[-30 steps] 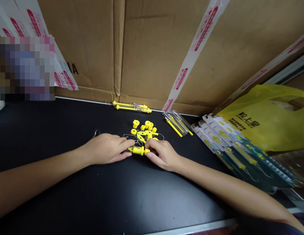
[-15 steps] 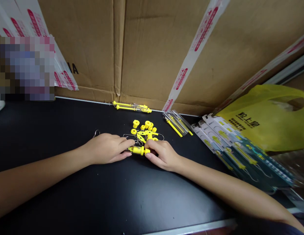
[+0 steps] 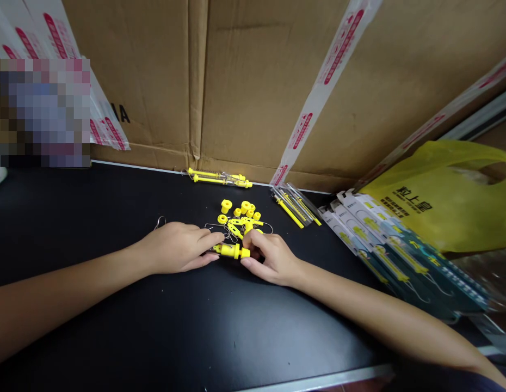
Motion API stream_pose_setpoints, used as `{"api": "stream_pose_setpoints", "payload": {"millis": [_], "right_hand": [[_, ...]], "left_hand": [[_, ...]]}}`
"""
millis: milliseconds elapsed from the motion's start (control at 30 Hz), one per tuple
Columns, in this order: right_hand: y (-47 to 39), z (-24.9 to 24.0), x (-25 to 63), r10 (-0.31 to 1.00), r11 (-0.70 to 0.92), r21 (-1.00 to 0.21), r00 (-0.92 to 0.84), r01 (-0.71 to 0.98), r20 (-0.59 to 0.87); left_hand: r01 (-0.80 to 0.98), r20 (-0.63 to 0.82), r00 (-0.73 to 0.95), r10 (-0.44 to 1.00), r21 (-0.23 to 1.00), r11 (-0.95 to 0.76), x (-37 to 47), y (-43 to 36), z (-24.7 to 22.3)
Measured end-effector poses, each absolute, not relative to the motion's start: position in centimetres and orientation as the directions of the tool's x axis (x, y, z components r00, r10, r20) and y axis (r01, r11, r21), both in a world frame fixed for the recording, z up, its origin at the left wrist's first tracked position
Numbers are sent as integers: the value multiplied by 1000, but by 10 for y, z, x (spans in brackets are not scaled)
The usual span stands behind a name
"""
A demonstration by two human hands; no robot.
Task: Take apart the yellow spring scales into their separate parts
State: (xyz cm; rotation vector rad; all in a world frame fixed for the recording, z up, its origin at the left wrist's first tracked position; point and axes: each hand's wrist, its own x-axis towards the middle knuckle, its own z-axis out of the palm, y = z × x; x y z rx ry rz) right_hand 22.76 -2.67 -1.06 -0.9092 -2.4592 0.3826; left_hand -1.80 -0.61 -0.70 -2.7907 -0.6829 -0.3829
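My left hand is closed round the left part of a clear tube with yellow fittings, and a metal hook sticks out behind the knuckles. At the tube's right end, the thumb and fingers of my right hand pinch around the yellow end cap. The tube lies level between both hands, low over the black table. Just beyond it is a loose pile of yellow caps, yellow clips, springs and bent wire hooks.
Two yellow assembled tubes lie along the cardboard at the back. Several clear tubes with yellow rods lie right of the pile. Printed packages and a yellow plastic bag stand at the right.
My right hand's index finger and thumb have shifted very slightly around the end cap. My left hand and the tube stay in the same place.
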Motion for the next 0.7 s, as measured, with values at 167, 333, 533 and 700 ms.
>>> {"api": "stream_pose_setpoints", "payload": {"millis": [167,333,533,700], "right_hand": [[-24,-8,226,620,782,-344,-706,520,341],[-27,-10,225,630,774,-364,-681,517,373],[-28,-10,227,667,744,-403,-636,533,388],[-25,-9,226,613,789,-346,-695,509,375]], "left_hand": [[480,305,857,415,-181,-859,-19,-6,-8],[485,305,854,421,-177,-856,-18,-6,-8],[486,302,854,423,-177,-856,-18,-6,-8],[477,326,854,404,-182,-860,-18,-6,-7]]}}
